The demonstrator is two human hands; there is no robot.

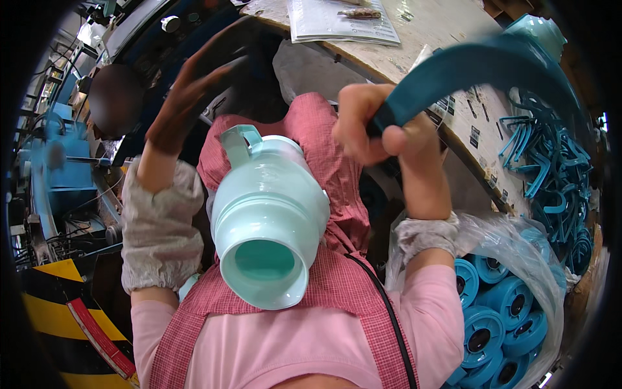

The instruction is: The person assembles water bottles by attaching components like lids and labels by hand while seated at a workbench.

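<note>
Two bare hands, both raised over the lap. The right hand (372,126) is a closed fist clenched around one end of a curved teal plastic handle strap (483,68), which arcs up and to the right over the workbench. The left hand (188,91) is lifted with fingers spread and slightly blurred, reaching toward dark blue machinery (168,39); whether it touches anything cannot be told. Each forearm carries a crumpled whitish sleeve guard (159,220) above a pink long sleeve.

One pale mint plastic jug (269,214) with a moulded side handle lies on the lap on a red checked apron (337,285), between the forearms, its wide open mouth tilted toward the camera. Neither hand touches it.

One clear plastic bag (499,236) stands just beside the right elbow, filled with round blue plastic lids (508,305), each with a dark central hole.

One heap of further teal handle straps (551,168) lies at the right end of a worn light wooden workbench (434,32). One white printed sheet (337,19) lies at the top of the bench.

One yellow-and-black striped panel (58,311) sits at lower left.
</note>
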